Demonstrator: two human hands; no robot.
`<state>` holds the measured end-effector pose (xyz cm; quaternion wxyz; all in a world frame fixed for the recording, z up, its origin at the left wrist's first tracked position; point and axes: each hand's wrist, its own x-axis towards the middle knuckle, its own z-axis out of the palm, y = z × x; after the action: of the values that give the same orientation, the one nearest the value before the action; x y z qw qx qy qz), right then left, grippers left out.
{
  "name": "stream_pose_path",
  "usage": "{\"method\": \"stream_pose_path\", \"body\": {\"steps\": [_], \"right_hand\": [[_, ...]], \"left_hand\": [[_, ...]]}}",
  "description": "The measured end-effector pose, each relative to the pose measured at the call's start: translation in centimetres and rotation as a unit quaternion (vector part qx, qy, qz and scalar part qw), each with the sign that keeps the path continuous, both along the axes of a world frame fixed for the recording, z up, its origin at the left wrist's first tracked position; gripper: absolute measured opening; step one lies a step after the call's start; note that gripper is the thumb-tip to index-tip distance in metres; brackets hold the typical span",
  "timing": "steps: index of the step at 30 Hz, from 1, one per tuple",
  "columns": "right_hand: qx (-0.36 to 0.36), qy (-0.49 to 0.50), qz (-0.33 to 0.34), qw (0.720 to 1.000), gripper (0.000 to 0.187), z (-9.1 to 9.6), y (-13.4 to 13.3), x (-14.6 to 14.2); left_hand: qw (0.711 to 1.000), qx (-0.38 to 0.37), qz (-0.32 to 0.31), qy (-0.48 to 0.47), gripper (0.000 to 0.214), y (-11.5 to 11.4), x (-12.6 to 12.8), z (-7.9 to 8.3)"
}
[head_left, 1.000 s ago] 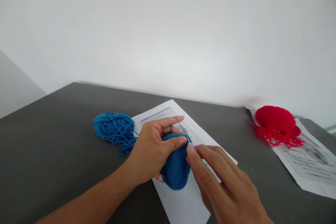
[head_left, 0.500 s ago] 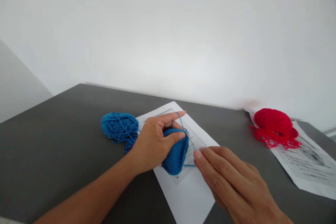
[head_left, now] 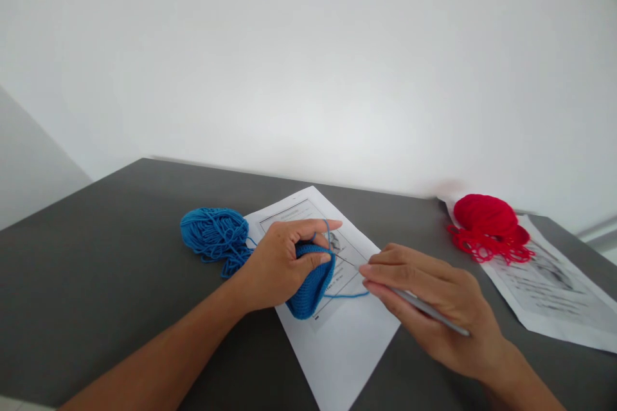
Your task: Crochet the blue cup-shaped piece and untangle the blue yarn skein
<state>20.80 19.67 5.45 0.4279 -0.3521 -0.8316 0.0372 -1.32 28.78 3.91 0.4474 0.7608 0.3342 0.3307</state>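
My left hand pinches a blue crochet piece between thumb and fingers, and its index finger points out to the right. Over that finger runs a strand of blue yarn that drops to the top edge of the piece. My right hand grips a crochet hook with a grey handle. The hook's thin metal shaft reaches left to the piece's upper edge; its tip is too small to make out. A loose blue tail trails from the piece toward my right hand.
A blue yarn skein lies left of my left hand. Under the work is a printed sheet. At right, a red yarn ball with red crochet loops rests on another printed sheet. A white wall stands behind the grey table.
My right hand has rolled over, so the hook's handle now shows. The index finger of my left hand has dipped slightly. The whole view has shifted a little.
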Motion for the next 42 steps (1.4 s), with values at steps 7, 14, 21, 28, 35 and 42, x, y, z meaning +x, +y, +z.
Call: {"method": "stream_pose_path", "body": {"steps": [7, 14, 21, 28, 35, 42], "right_hand": [[-0.295, 0.312, 0.044, 0.902, 0.006, -1.3, 0.9, 1.5], [-0.35, 0.369, 0.052, 0.86, 0.024, -4.9, 2.0, 2.1], [-0.389, 0.398, 0.023, 0.83, 0.036, -7.3, 3.0, 1.1], [-0.33, 0.409, -0.027, 0.85, 0.037, -4.5, 0.7, -0.8], [-0.231, 0.368, -0.093, 0.896, 0.035, -2.3, -5.5, -4.1], [-0.128, 0.329, -0.135, 0.926, 0.031, 0.1, -9.6, -5.9]], "left_hand": [[0.999, -0.04, -0.024, -0.026, 0.043, -0.4, 0.3, 0.1], [0.999, -0.037, -0.01, -0.027, 0.047, -0.9, 0.1, -0.5], [0.999, 0.017, 0.006, -0.047, 0.028, -0.8, 0.4, -2.1], [0.995, 0.082, 0.012, -0.064, 0.035, -2.3, 0.6, -1.0], [0.988, 0.125, 0.034, -0.087, 0.034, -6.0, -0.3, 0.9], [0.985, 0.135, 0.025, -0.106, 0.034, -9.3, 0.1, 4.1]]}}
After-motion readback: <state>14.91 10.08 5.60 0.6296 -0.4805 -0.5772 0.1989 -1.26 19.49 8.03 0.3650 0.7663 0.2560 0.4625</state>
